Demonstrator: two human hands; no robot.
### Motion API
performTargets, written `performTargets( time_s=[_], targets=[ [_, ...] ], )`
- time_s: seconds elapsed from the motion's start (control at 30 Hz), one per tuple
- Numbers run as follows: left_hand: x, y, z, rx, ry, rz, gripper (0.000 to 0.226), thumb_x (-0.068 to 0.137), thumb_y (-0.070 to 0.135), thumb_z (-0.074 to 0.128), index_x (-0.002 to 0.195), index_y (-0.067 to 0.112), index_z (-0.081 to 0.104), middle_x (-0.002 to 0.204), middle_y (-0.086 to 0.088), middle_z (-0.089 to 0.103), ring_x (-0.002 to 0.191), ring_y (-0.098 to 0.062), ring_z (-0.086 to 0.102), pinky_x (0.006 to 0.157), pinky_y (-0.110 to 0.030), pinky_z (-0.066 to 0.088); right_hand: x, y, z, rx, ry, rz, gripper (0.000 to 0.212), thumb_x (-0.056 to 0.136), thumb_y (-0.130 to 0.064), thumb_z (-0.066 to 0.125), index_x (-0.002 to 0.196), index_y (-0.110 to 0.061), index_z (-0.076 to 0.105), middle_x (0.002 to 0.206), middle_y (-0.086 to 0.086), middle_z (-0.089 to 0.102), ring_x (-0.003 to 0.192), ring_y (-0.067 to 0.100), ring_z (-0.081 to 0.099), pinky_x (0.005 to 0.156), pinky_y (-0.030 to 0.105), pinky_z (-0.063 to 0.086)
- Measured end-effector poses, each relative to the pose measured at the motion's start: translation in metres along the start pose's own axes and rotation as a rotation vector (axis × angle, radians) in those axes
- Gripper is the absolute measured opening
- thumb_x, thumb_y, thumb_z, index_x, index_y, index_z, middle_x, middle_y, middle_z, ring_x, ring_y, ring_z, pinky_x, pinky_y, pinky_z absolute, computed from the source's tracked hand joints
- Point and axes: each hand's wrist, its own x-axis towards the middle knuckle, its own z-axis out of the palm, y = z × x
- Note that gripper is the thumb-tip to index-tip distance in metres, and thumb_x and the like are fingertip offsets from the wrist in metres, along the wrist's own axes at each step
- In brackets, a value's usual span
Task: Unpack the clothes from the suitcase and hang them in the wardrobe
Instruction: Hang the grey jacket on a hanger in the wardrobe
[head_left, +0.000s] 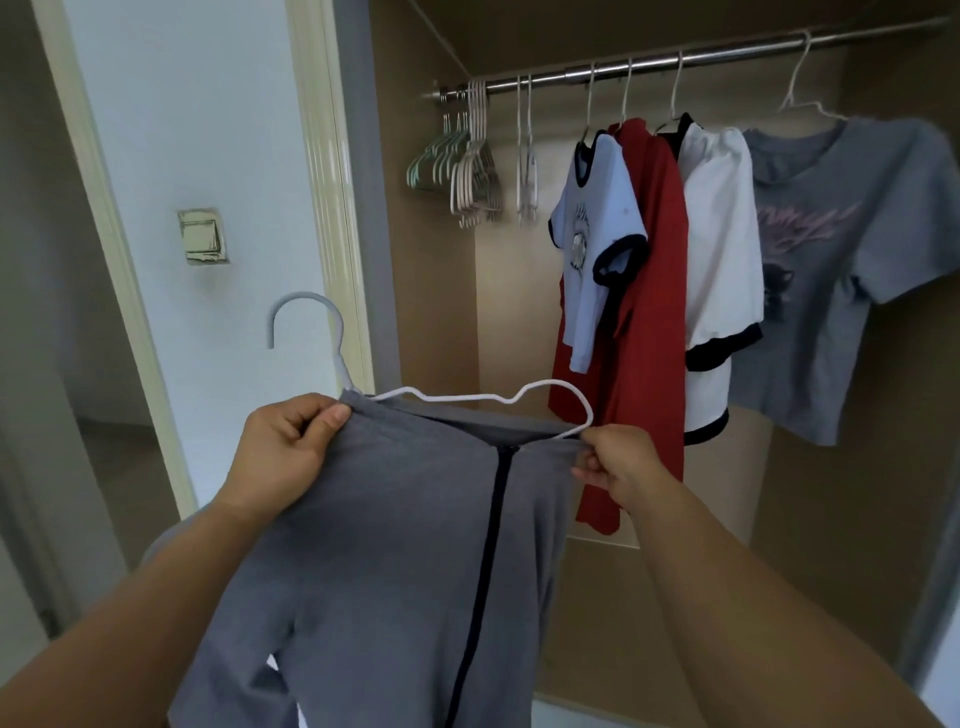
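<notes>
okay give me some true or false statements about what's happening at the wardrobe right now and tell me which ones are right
1. The left hand and the right hand both grip the grey zip-up top, which is on a white hanger. True.
2. That hanger's hook is already over the rail. False: it is in the air, left of the wardrobe opening.
3. Four garments hang on the rail. True.
4. The red garment hangs furthest right. False: the grey graphic T-shirt does, and the red one is second from the left.
5. Empty hangers are bunched at the rail's left end. True.
</notes>
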Motion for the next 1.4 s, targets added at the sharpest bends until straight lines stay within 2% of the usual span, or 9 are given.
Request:
performTargets(
  time_s=[0.23, 0.37, 0.53, 0.67, 0.77, 0.93, 1.07, 1.2, 1.4],
  targets=[
    [-0.007, -0.010, -0.004, 0.082, -0.180, 0.065, 0.037, 0.092, 0.013, 0.056, 0.062, 0.032, 0.065, 0.062, 0.018, 0.062, 0.060, 0.001, 0.056, 0.057, -0.006, 0.039, 0.010, -0.013, -0.007, 0.080, 0.105, 0.035, 0.016, 0.090, 0.003, 0.047, 0.080, -0.004, 0.056, 0.064, 0.007, 0.044, 0.052, 0.012, 0.038, 0.036, 0.020, 0.048],
    [-0.011, -0.019, 0.001, 0.248, -0.199, 0.060, 0.036, 0.090, 0.021, 0.059, 0.062, 0.044, 0.061, 0.062, 0.019, 0.064, 0.063, 0.003, 0.058, 0.057, -0.007, 0.038, 0.005, -0.032, -0.002, -0.094, 0.095, -0.168, 0.019, 0.090, -0.001, 0.050, 0.075, -0.009, 0.058, 0.077, 0.010, 0.055, 0.063, 0.016, 0.052, 0.049, 0.027, 0.051],
    [0.002, -0.007, 0.005, 0.125, -0.007, -0.122, 0.021, 0.093, 0.021, 0.056, 0.076, 0.015, 0.068, 0.072, -0.001, 0.067, 0.071, -0.015, 0.059, 0.064, -0.021, 0.043, -0.023, -0.050, 0.010, -0.324, -0.533, -0.207, 0.015, 0.091, -0.024, 0.061, 0.089, -0.011, 0.067, 0.062, 0.001, 0.058, 0.050, 0.009, 0.051, 0.048, 0.022, 0.049],
    [-0.006, -0.009, 0.008, -0.057, -0.038, -0.204, 0.029, 0.094, 0.017, 0.054, 0.074, -0.001, 0.065, 0.070, -0.014, 0.064, 0.064, -0.014, 0.052, 0.058, -0.017, 0.041, -0.005, -0.053, 0.015, -0.547, -0.133, -0.489, 0.015, 0.093, -0.026, 0.057, 0.101, -0.022, 0.069, 0.096, -0.005, 0.066, 0.086, 0.010, 0.061, 0.079, 0.027, 0.050],
    [-0.006, -0.009, 0.007, -0.125, -0.030, -0.221, 0.030, 0.094, 0.015, 0.053, 0.078, -0.008, 0.063, 0.078, -0.029, 0.060, 0.068, -0.018, 0.049, 0.060, -0.025, 0.040, 0.000, -0.042, 0.023, -0.844, -0.337, -0.504, 0.031, 0.098, -0.025, 0.049, 0.126, -0.017, 0.061, 0.126, -0.006, 0.059, 0.120, 0.010, 0.051, 0.104, 0.025, 0.037],
    [-0.003, -0.009, 0.003, -0.155, -0.058, -0.221, 0.028, 0.094, 0.015, 0.054, 0.075, -0.001, 0.067, 0.075, -0.019, 0.064, 0.066, -0.014, 0.052, 0.061, -0.021, 0.043, -0.005, -0.037, 0.032, -0.886, -0.397, -0.643, 0.021, 0.097, -0.023, 0.051, 0.100, -0.019, 0.072, 0.097, -0.009, 0.068, 0.098, 0.011, 0.062, 0.094, 0.033, 0.048],
    [0.000, -0.004, 0.005, -0.158, -0.066, -0.193, 0.027, 0.094, 0.012, 0.054, 0.075, 0.000, 0.068, 0.072, -0.011, 0.064, 0.063, -0.008, 0.052, 0.057, -0.012, 0.042, -0.014, -0.040, 0.044, -1.001, -0.396, -0.701, 0.030, 0.096, -0.024, 0.049, 0.071, -0.037, 0.059, 0.077, -0.015, 0.062, 0.084, 0.012, 0.061, 0.081, 0.034, 0.048],
    [0.003, 0.006, 0.010, -0.138, -0.133, -0.140, 0.029, 0.094, 0.015, 0.054, 0.070, 0.008, 0.068, 0.065, 0.001, 0.065, 0.058, -0.002, 0.053, 0.057, -0.011, 0.044, -0.030, -0.043, 0.061, -0.933, -0.415, -0.758, 0.025, 0.098, -0.020, 0.046, 0.077, -0.022, 0.061, 0.079, -0.003, 0.062, 0.077, 0.014, 0.056, 0.073, 0.031, 0.044],
    [0.007, 0.008, 0.003, -0.174, -0.144, -0.143, 0.032, 0.094, 0.017, 0.054, 0.065, 0.012, 0.066, 0.057, 0.009, 0.061, 0.055, -0.001, 0.052, 0.056, -0.010, 0.043, -0.043, -0.057, 0.061, -0.858, -0.472, -0.762, 0.025, 0.098, -0.026, 0.048, 0.089, -0.012, 0.066, 0.091, 0.008, 0.067, 0.089, 0.025, 0.061, 0.083, 0.039, 0.049]
  ],
)
